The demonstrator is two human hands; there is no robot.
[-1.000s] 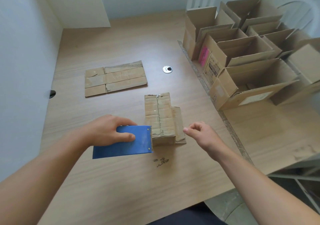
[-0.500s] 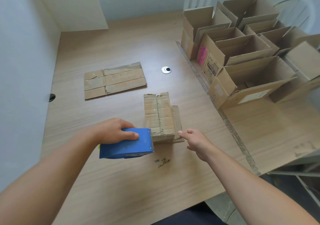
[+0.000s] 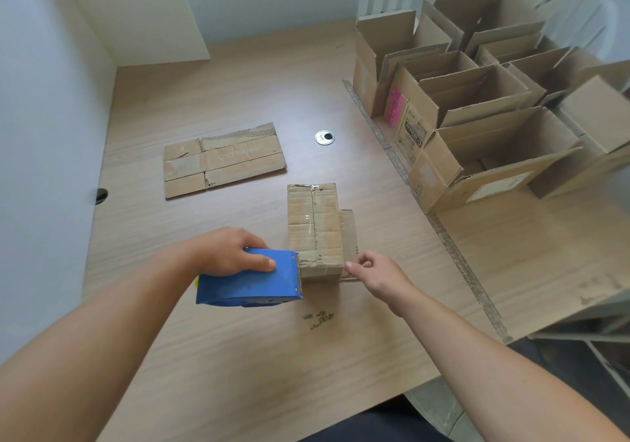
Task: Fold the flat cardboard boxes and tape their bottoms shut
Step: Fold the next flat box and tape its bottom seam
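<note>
Behind tape gun (image 3: 252,281), box (image 3: 313,226) near-L corner.

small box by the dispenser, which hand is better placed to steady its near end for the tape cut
Right. The right hand looks free, fingertips by the near right corner of the small box; the left hand grips the tape dispenser against the near edge.

Rightmost box (image 3: 605,114) beyond right edge
</note>
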